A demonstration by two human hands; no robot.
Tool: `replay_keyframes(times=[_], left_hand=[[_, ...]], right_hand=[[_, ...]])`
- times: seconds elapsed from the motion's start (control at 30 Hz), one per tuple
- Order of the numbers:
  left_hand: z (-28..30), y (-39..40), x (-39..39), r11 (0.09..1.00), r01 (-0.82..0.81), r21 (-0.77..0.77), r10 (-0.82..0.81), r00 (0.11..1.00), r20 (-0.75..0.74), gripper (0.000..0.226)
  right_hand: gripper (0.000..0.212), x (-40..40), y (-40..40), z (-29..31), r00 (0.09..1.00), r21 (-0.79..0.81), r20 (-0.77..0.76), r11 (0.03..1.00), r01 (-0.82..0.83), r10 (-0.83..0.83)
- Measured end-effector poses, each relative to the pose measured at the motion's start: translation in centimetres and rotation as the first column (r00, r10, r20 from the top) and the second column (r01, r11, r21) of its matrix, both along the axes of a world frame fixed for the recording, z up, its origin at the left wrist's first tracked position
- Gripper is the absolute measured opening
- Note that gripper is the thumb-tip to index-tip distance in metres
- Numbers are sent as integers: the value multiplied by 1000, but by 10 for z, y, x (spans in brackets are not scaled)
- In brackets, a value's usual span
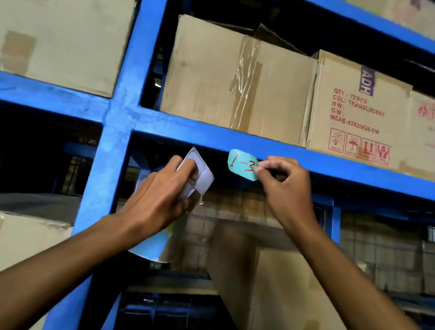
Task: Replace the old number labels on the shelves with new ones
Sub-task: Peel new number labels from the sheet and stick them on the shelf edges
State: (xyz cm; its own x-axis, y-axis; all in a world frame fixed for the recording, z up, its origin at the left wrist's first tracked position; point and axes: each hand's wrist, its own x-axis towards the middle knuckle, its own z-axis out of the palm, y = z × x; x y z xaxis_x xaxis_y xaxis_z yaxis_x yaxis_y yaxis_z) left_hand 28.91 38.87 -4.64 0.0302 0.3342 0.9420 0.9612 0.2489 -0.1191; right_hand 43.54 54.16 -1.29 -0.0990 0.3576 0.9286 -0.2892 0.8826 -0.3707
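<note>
A: One label is all that shows at this spot. Going left to right: the left hand is curled round a small bundle of white sheets, with a larger pale sheet hanging below its palm. Those may be label backings or spare stock; I cannot tell which.

B: And to the right of that hand?

A: The teal label marked "1-3" in red. The right hand pinches its right edge between thumb and fingertips. The label's top reaches the lower edge of the blue shelf beam just above both hands, and the rest hangs below it.

B: Going on or coming off?

A: I cannot say for certain. It looks only partly attached, if at all, so this bay's label is mid-swap by my reading.

B: What is left?

A: At least settling this one. The beam shows no other label to either side of the hands. Above the hands sit taped cardboard cartons; other bays lie outside the view, so the overall count is unknown.
</note>
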Motion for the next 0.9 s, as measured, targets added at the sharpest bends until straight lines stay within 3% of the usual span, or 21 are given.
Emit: replay_keyframes(times=[0.1,0.27,0.4,0.67,0.9], left_hand=[[11,24,4,999,8,-51,-9,1000,-16,44],[28,59,12,974,-41,-222,39,999,-15,90],[43,82,20,952,-73,-298,76,997,0,109],[61,102,22,927,-186,-324,180,982,-47,118],[69,111,12,882,-311,-354,333,943,1,106]], right_hand=[[5,5,38,27,999,-1,10,999,42,-42],[6,-2,75,55,989,50,58,990,136,-138],[4,-9,86,63,992,75,36,990,115,-118],[8,-22,95,67,996,103,6,991,89,-90],[5,-29,102,69,994,107,-7,988,112,-112]])
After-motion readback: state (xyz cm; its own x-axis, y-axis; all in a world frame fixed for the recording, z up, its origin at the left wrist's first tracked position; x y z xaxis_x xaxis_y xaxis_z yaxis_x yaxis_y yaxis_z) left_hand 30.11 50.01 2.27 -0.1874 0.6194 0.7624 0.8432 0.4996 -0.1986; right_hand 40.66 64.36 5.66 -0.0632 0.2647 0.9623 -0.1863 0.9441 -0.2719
